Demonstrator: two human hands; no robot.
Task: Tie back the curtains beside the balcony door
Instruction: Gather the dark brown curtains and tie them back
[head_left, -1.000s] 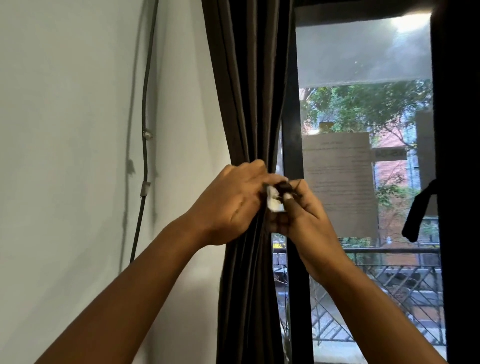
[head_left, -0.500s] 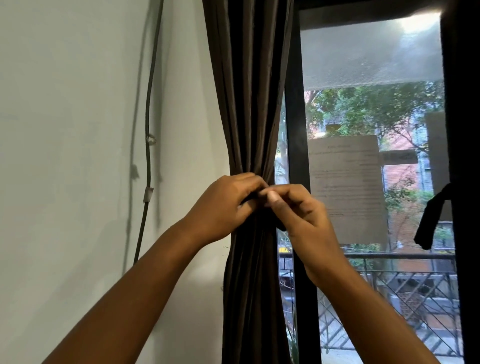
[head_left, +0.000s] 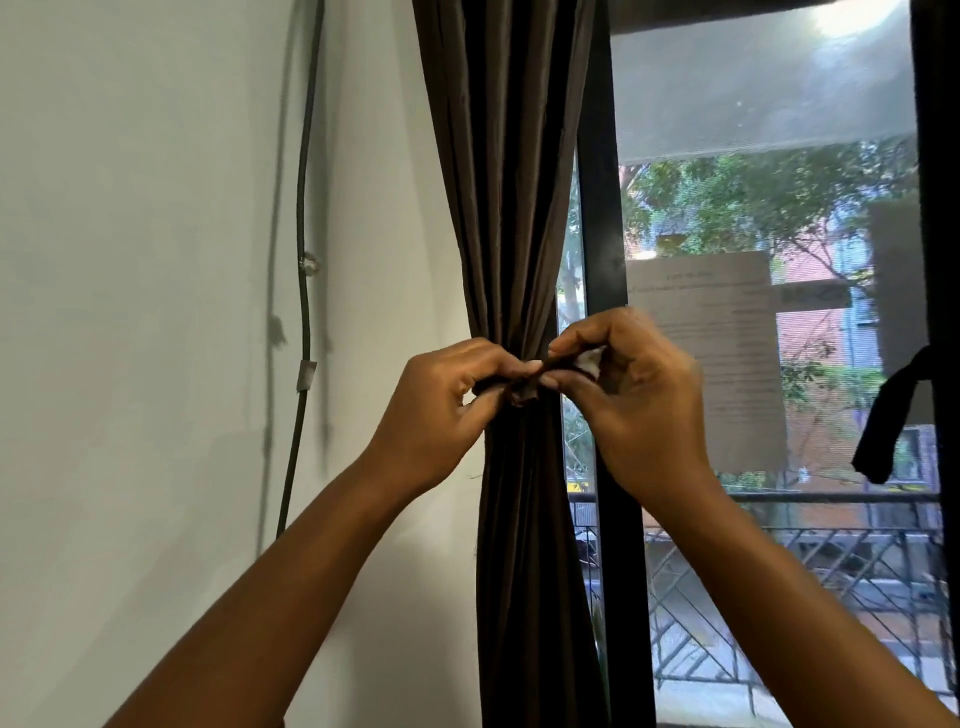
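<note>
At arm's length, the left hand (head_left: 441, 415) is pinching one end of the dark tie-back (head_left: 522, 387) against the gathered curtain (head_left: 511, 234), while the right hand (head_left: 631, 395) is now drawing the other end rightward, pinching it with a white patch (head_left: 589, 358) showing again after being covered half a second ago. That suggests the fastening is being reopened or re-seated, so this curtain is cinched but not yet secured. Beyond, against the door frame (head_left: 597, 208), a second loose tie (head_left: 891, 421) is hanging at the right edge, apparently untouched.
</note>
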